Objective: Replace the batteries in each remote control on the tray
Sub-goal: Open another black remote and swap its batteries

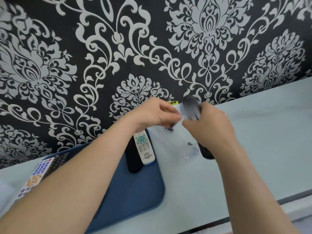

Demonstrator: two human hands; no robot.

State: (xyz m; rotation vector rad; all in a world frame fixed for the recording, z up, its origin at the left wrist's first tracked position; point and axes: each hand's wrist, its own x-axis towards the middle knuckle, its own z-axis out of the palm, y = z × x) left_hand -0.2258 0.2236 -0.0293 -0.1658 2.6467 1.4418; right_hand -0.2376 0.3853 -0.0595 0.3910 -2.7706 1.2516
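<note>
Beside tray (pixel 135 191), right hand (pixel 209 127) gripping black remote (pixel 191 105)

The wallpaper (pixel 101 48) looks rough, its pale pattern raised on matt black. The table (pixel 261 132) is smooth with a faint sheen. The tray (pixel 135 191) is matt. On it, the white remote (pixel 144 149) is glossy plastic, and the black remote (pixel 133 159) at its nine o'clock is matt. The wrapper (pixel 182 149) at the tray's two o'clock is clear, glinting plastic. The held remote (pixel 206 153) is too blurred to judge.

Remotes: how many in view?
5: white remote and black remote on tray, patterned remote and dark remote far left, held remote in right hand. Left arm may hide others.
</note>
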